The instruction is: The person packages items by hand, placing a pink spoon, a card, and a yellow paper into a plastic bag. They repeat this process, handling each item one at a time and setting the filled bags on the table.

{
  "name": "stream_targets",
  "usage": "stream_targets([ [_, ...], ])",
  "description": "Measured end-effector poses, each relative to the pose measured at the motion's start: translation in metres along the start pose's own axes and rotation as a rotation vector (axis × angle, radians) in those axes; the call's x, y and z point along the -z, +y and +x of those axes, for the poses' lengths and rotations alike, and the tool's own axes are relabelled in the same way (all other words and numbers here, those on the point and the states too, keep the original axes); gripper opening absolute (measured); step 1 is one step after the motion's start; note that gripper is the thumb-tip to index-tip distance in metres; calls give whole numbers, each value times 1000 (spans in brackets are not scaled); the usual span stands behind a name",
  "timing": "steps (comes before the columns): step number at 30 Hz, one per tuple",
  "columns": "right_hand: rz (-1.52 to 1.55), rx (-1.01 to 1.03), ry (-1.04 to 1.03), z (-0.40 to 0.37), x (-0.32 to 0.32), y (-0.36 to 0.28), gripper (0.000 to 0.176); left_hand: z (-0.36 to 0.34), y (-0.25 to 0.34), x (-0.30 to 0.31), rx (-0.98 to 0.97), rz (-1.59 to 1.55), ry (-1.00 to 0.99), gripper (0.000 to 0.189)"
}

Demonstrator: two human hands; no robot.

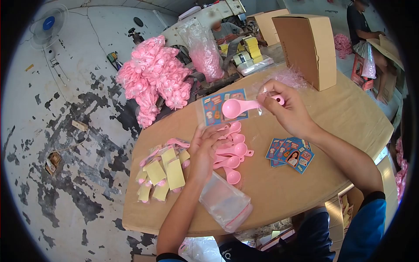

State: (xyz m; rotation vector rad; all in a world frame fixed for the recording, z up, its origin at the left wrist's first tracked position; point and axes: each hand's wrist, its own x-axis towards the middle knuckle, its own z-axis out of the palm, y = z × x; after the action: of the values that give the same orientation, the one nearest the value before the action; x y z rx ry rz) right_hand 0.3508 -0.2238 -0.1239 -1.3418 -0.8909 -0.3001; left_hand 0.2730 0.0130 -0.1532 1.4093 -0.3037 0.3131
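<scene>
My right hand (286, 109) is raised over the table, thumb and fingers pinched on the handle of a pink measuring spoon (232, 108). Behind the spoon's bowl is a blue printed card (212, 106) in a clear plastic sleeve. My left hand (207, 146) has its fingers stretched out, palm partly turned up, just below the card and overlapping a row of pink spoons (239, 149). Clear plastic bags (227, 203) lie by my left wrist. Left of that arm sits a pile of packed spoons with yellow cards (176, 174).
Several blue printed cards (290, 153) lie on the brown table (262, 192) at right. A large heap of bagged pink spoons (155, 78) stands at the back left, beside a machine (205, 22). An upright cardboard box (305, 50) is at the back. Another person (366, 35) sits far right.
</scene>
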Motion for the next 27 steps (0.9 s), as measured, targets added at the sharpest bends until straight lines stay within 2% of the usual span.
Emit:
stream_targets([
  [3,-117,163,31,3,0,-4,10,0,0,2,18,63,229,38],
  [4,-175,202,20,4,1,-6,11,1,0,3,-5,103,247,37],
  [7,-520,40,-151,0,5,-20,12,-2,0,0,-58,254,268,38],
  [9,-451,33,-80,2,7,-24,14,-3,4,-8,-112,394,227,39],
  [12,-425,94,-87,3,2,-18,16,-10,1,-19,-326,744,-28,44],
  [13,-428,116,-100,0,0,-14,16,-9,1,-21,-397,787,-160,60],
  [16,-382,58,-262,-10,-9,-8,19,-25,-1,-50,-408,987,-272,74],
  [19,-295,48,-265,-12,-13,-7,18,-34,-14,-54,-127,825,-284,77],
  [22,-285,-13,-196,-7,-6,-7,16,-30,-3,-49,-13,738,-221,76],
  [23,-290,-40,-164,-4,-4,-6,15,-26,-3,-44,-16,717,-217,71],
  [26,94,64,67,2,-7,4,23,-18,-8,-25,20,615,-235,55],
  [27,40,38,71,3,-7,4,24,-17,-11,-21,53,548,-259,50],
])
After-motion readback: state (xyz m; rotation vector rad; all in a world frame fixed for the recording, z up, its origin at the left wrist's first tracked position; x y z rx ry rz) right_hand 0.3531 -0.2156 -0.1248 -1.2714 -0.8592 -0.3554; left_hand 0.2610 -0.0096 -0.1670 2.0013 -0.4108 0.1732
